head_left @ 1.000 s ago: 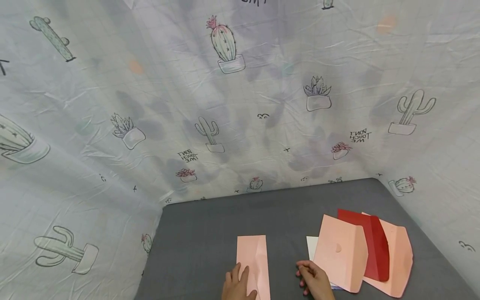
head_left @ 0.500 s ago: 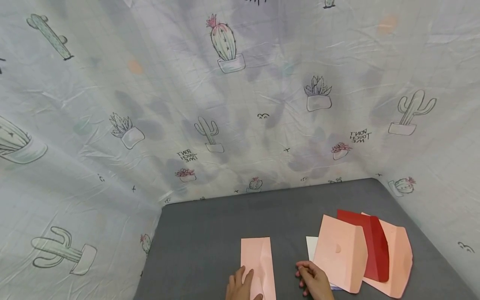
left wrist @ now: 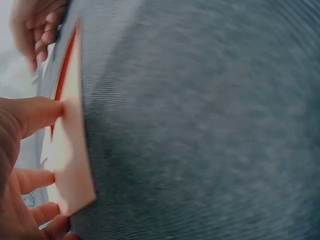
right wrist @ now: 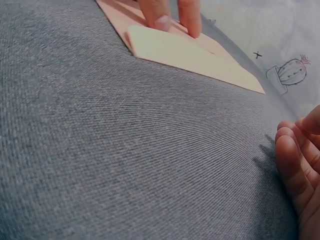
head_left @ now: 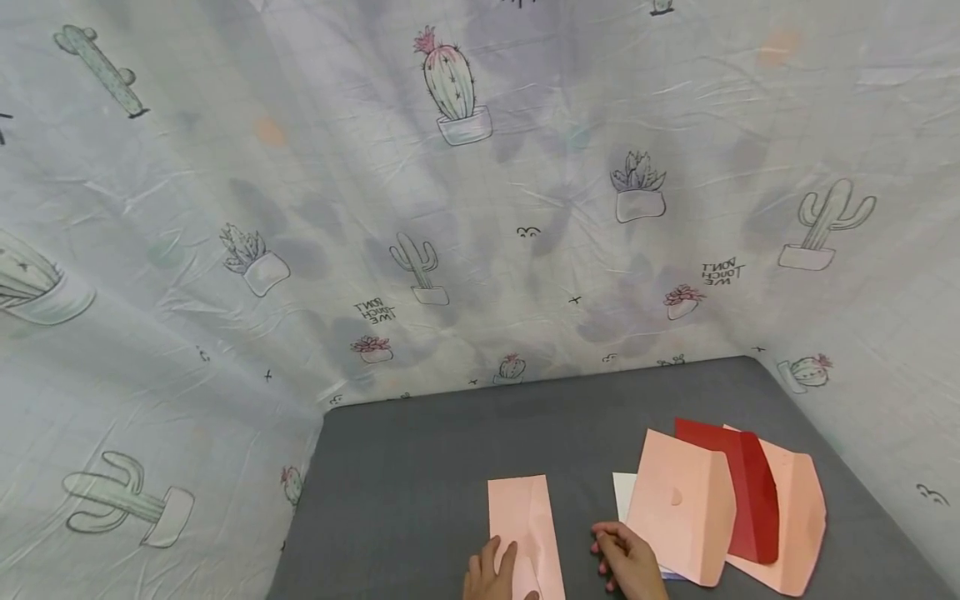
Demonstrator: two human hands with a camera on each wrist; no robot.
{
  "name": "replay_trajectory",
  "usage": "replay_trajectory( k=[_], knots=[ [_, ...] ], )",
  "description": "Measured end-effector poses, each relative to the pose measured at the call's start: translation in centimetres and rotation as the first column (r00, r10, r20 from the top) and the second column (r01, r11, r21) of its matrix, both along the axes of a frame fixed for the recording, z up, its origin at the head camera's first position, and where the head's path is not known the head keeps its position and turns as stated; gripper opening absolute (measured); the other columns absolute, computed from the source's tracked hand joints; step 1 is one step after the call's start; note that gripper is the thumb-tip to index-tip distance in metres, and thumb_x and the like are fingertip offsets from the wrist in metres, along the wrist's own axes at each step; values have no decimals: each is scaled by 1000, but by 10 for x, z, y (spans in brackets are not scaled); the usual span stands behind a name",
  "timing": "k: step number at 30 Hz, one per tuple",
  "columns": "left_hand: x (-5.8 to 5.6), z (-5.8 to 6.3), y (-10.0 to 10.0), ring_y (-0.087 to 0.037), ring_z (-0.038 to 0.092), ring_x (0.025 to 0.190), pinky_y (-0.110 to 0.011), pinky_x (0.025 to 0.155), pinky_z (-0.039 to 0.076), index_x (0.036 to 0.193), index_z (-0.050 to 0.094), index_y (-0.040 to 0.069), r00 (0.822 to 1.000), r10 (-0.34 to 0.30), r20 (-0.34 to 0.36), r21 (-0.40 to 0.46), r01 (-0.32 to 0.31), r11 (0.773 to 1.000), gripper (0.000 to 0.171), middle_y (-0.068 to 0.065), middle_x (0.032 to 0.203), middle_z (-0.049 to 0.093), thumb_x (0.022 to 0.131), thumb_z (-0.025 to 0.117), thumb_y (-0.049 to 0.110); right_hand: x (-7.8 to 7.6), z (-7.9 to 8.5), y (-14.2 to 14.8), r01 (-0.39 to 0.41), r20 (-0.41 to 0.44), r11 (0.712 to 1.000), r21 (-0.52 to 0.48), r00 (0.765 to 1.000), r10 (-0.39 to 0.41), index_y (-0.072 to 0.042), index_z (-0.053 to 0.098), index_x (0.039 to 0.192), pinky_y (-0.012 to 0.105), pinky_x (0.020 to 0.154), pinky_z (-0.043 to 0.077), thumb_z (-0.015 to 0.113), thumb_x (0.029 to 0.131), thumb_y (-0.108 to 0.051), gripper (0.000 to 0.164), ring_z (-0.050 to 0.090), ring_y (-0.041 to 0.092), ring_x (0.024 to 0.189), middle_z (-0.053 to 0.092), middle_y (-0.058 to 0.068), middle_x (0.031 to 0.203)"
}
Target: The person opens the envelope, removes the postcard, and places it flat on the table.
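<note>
A pink envelope [head_left: 516,507] lies upright in my view on the grey table, its flap side facing up. My left hand [head_left: 491,577] rests on its lower part, with fingertips pressing the paper. In the left wrist view the thumb and fingers touch the envelope [left wrist: 74,160] along one side. The right wrist view shows its pale flap [right wrist: 185,52] tilted a little off the surface. My right hand [head_left: 632,562] rests on the table, fingers loosely curled, nothing visible in it. It lies between that envelope and an overlapping group of envelopes.
At the right lie a pink envelope [head_left: 675,500], a red envelope [head_left: 750,500] and another pink envelope [head_left: 801,517], overlapping. A white sheet [head_left: 624,492] peeks out beneath them. Cactus-printed cloth [head_left: 465,208] surrounds the grey table [head_left: 405,467] at the back and sides.
My left hand has slid to the right, and the pink envelope has moved with it. The right hand and the other envelopes have stayed in place.
</note>
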State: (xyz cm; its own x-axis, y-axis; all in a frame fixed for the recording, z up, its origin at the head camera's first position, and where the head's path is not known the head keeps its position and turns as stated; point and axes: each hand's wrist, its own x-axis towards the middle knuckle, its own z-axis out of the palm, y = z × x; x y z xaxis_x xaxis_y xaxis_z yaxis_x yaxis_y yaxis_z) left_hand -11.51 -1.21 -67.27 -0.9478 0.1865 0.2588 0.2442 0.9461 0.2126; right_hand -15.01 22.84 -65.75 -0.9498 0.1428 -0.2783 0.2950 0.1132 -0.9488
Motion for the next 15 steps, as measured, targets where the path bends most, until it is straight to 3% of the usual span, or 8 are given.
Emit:
replay_trajectory(
  k=[6, 12, 15],
  knots=[
    [-5, -18, 2, -9, 34, 89, -23, 68, 29, 126, 63, 23, 991, -13, -134, -26, 9, 1000, 66, -3, 129, 49, 85, 58, 75, 0, 1, -1, 8, 0, 1000, 29, 1000, -8, 0, 68, 112, 30, 45, 51, 59, 98, -12, 20, 56, 11, 56, 67, 5, 83],
    [-12, -35, -5, -6, 35, 90, -19, 68, 22, 126, 61, 26, 964, -67, -259, -11, 67, 998, 66, 1, 128, 50, 83, 61, 75, 1, 1, -2, 1, 12, 999, 43, 1000, -1, -1, 69, 111, 30, 46, 50, 59, 97, -12, 19, 56, 11, 57, 67, 5, 83],
    [-12, -37, -8, -4, 34, 90, -18, 68, 22, 126, 62, 25, 952, -88, -293, 8, 94, 996, 64, 1, 127, 50, 84, 61, 73, 3, -1, -4, -30, -4, 991, 127, 1000, 31, -4, 70, 110, 27, 48, 49, 61, 97, -13, 18, 55, 8, 58, 67, 1, 84]
  ],
)
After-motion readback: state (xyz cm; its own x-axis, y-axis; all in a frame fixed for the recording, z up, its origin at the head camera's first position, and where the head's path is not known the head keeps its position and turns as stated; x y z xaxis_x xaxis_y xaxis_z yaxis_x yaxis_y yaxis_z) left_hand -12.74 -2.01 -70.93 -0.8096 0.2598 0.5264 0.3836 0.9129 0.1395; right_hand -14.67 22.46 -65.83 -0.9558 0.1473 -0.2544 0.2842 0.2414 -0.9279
